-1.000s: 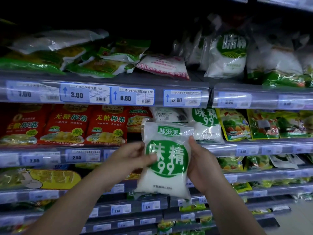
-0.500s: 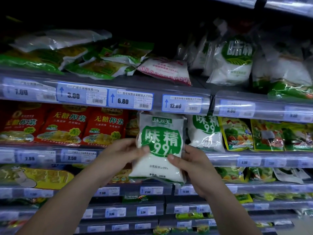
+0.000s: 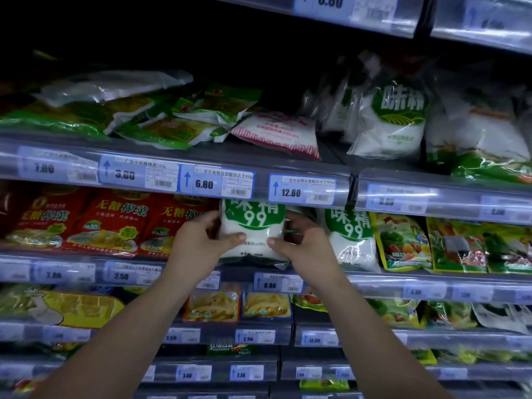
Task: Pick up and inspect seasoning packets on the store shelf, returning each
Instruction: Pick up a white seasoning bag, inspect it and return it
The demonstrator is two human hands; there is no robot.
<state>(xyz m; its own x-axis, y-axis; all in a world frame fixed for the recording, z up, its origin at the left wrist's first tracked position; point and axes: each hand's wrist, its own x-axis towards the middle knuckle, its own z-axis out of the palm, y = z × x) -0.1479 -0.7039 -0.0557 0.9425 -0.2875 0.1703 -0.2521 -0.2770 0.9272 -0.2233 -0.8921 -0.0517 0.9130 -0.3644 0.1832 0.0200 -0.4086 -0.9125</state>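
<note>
Head view shows a white packet (image 3: pixel 253 226) with a green "99" badge held upright at the mouth of the middle shelf (image 3: pixel 86 272). Its top is tucked behind the price rail (image 3: pixel 218 182) of the shelf above, and its bottom edge sits at the shelf lip. The left hand (image 3: pixel 200 240) wraps the packet's left side and the right hand (image 3: pixel 308 246) its right side. Each grip is closed on it, with fingers curled behind and thumbs (image 3: pixel 236 237) pressed on the front.

The packet stands between the red packets (image 3: pixel 109 223) on the left and a twin packet (image 3: pixel 349 234) just beside it on the right, in what looks like its own slot.

Judging by this, inspection of this packet seems over and its return is nearly finished. It appears to need only a push fully into the slot and then the release of both hands. Whether it already rests on the shelf is unclear. Many other packets line the shelves, so more picking, checking and returning likely lies ahead.
</note>
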